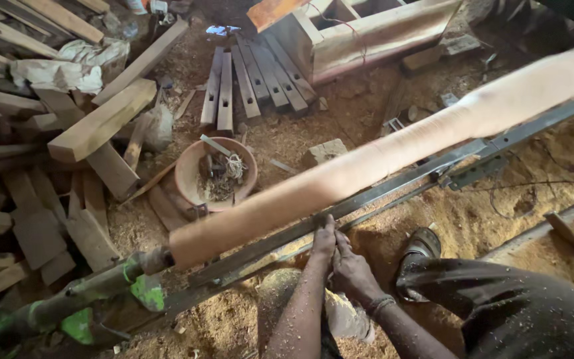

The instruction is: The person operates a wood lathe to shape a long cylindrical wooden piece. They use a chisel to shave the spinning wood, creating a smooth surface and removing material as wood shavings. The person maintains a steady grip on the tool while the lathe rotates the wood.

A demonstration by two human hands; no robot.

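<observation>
A long pale wooden pole [380, 156] lies slantwise across the view above a dark metal rail [393, 186], and its surface looks blurred. My left hand [323, 240] and my right hand [352, 269] are pressed together at the rail, just under the pole's lower half. Their fingers are curled tight, and whatever they may hold is hidden between them. Sawdust coats both forearms. The pole's left end meets a green-painted metal part [142, 287].
A clay bowl [191, 176] with string and scraps stands behind the pole. Planks and blocks [101, 123] are piled at the left, with slotted boards [247, 83] and a wooden box frame [373, 36] farther back. Sawdust covers the floor. My sandalled foot [421, 244] rests near the rail.
</observation>
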